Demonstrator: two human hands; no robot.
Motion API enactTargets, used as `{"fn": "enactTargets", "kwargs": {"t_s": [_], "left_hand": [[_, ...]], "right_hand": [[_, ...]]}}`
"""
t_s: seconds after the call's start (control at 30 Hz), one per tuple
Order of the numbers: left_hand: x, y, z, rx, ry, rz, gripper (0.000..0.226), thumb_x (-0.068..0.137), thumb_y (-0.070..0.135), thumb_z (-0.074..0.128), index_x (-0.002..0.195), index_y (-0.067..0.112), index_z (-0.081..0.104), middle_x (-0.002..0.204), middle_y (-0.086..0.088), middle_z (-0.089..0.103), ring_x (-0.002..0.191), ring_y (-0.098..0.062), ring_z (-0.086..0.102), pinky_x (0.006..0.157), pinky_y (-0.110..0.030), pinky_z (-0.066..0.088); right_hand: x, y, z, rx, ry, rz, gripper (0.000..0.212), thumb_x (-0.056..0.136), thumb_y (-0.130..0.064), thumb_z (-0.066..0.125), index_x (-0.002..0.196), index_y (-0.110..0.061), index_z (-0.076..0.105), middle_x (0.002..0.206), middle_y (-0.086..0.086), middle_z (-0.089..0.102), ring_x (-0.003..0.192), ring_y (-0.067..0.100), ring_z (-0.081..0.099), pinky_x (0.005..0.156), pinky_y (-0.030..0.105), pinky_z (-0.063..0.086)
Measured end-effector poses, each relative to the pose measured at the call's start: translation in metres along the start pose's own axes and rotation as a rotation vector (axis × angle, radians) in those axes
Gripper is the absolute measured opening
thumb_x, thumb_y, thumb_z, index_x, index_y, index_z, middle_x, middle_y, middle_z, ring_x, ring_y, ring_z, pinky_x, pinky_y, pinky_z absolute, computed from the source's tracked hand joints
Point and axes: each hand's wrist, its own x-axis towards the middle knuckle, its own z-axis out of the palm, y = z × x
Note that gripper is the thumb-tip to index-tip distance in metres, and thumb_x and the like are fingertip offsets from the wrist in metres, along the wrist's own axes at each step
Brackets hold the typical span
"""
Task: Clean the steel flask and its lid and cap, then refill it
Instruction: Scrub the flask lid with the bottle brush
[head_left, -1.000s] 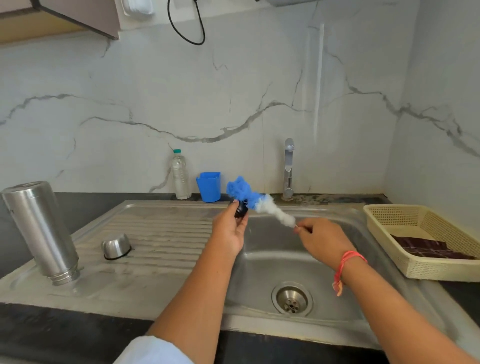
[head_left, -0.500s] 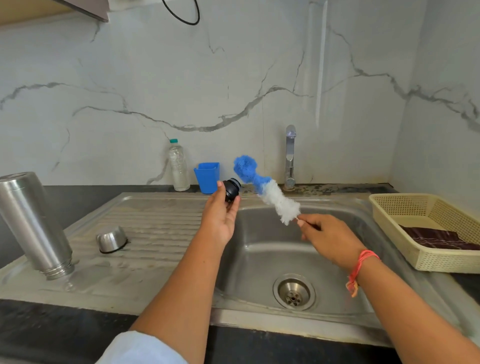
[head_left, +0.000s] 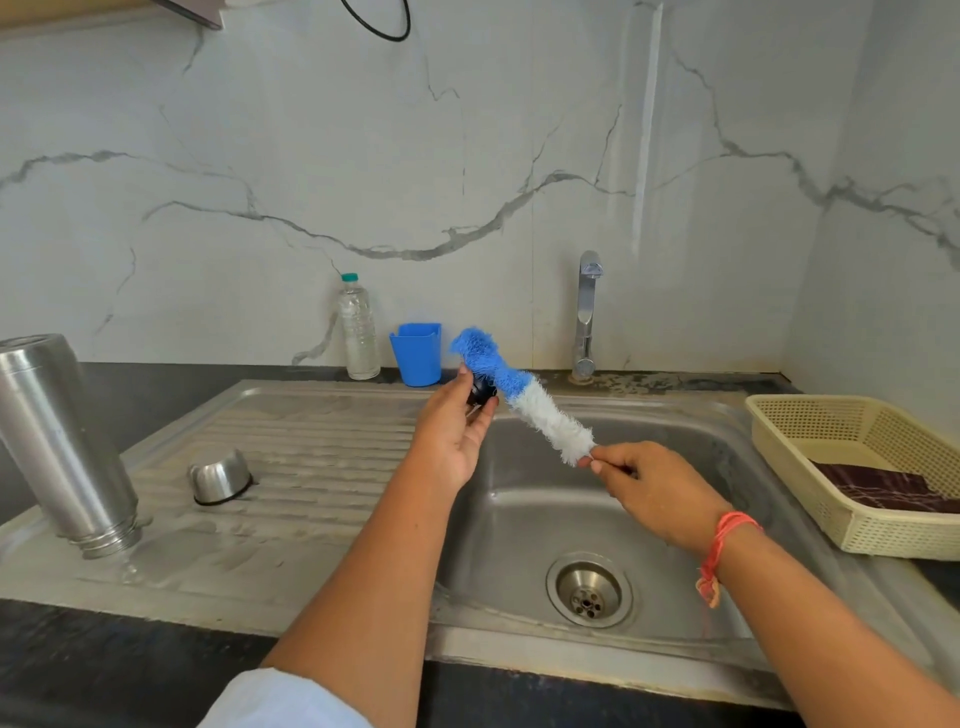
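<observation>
Left hand (head_left: 451, 437) pinches black lid (head_left: 481, 391); right hand (head_left: 655, 493) angles brush (head_left: 524, 397).

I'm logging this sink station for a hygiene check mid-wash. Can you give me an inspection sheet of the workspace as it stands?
Surface: steel sink with ribbed drainboard, wet patch at its left end.
Job's things: steel flask mouth down on the drainboard; steel cap beside it; black lid in the left hand, bottle brush against it.
Clutter: plastic bottle, blue cup, cream basket holding a dark cloth.
Hands: left hand pinches the lid; right hand grips the brush handle.
Cables: black cable looped on the wall, top.
Surroundings: marble-look wall; tap, no water seen running.
</observation>
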Motion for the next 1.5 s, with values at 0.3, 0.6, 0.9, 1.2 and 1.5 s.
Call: {"fn": "enactTargets", "kwargs": {"t_s": [0.3,0.6,0.9,1.2,1.5], "left_hand": [[0.006,0.005,-0.006,-0.083,0.016,0.038,0.035,0.098,0.020,0.070,0.127,0.003,0.064,0.128,-0.017,0.070,0.118,-0.023,0.069,0.086,-0.032,0.063],[-0.001,0.004,0.001,-0.080,-0.007,0.047,0.031,0.099,0.019,0.068,0.122,-0.001,0.063,0.125,-0.020,0.071,0.115,-0.026,0.071,0.086,-0.033,0.063],[-0.003,0.008,0.001,-0.043,-0.041,0.049,0.029,0.099,0.016,0.069,0.121,-0.001,0.062,0.123,-0.021,0.071,0.116,-0.029,0.071,0.090,-0.037,0.063],[-0.012,0.004,0.004,-0.042,-0.111,0.030,0.027,0.098,0.009,0.067,0.123,0.000,0.062,0.123,-0.020,0.072,0.114,-0.028,0.072,0.095,-0.037,0.061],[-0.005,0.005,0.003,-0.247,-0.065,0.015,0.038,0.100,0.014,0.065,0.132,-0.004,0.057,0.129,-0.024,0.068,0.122,-0.034,0.066,0.084,-0.036,0.064]], "right_hand": [[-0.003,-0.005,-0.001,0.115,-0.082,0.020,0.026,0.105,-0.028,0.049,0.097,-0.030,0.074,0.066,0.005,0.042,0.039,0.007,0.030,0.039,0.019,0.030],[-0.007,-0.001,-0.006,0.172,-0.076,0.057,0.029,0.105,-0.027,0.048,0.094,-0.027,0.075,0.069,0.002,0.046,0.039,0.008,0.028,0.039,0.020,0.028],[-0.006,0.004,-0.011,0.093,-0.065,0.007,0.029,0.105,-0.028,0.048,0.093,-0.028,0.074,0.068,0.001,0.046,0.048,0.006,0.037,0.049,0.016,0.033],[-0.001,0.006,-0.010,0.091,-0.038,0.014,0.028,0.105,-0.028,0.048,0.095,-0.030,0.073,0.066,-0.002,0.049,0.054,0.006,0.044,0.054,0.017,0.037],[0.000,0.011,-0.006,0.209,0.007,0.098,0.033,0.107,-0.026,0.041,0.093,-0.015,0.068,0.060,-0.004,0.046,0.038,-0.001,0.038,0.042,0.014,0.030]]}}
